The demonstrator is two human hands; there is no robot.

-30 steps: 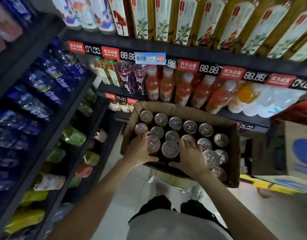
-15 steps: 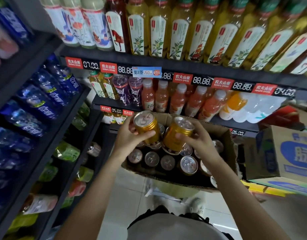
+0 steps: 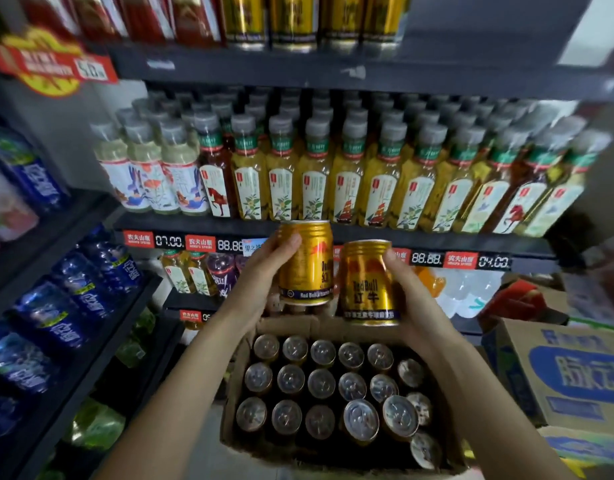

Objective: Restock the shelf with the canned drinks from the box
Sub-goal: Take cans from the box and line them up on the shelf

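My left hand grips one gold Red Bull can, held upright in front of the shelf edge. Beside it, my right hand holds a second gold can, tilted slightly. Both cans hang above the open cardboard box, which holds several more cans seen from their silver tops. On the top shelf stand matching gold cans, with a bare stretch of shelf to their right.
Rows of tea bottles fill the middle shelf behind the price strip. Blue water bottles line the black rack on the left. A blue and white carton sits at the right of the box.
Both hands have lifted their cans from just above the box up to the price strip. My view has tilted upward, bringing the top shelf with gold cans into sight.
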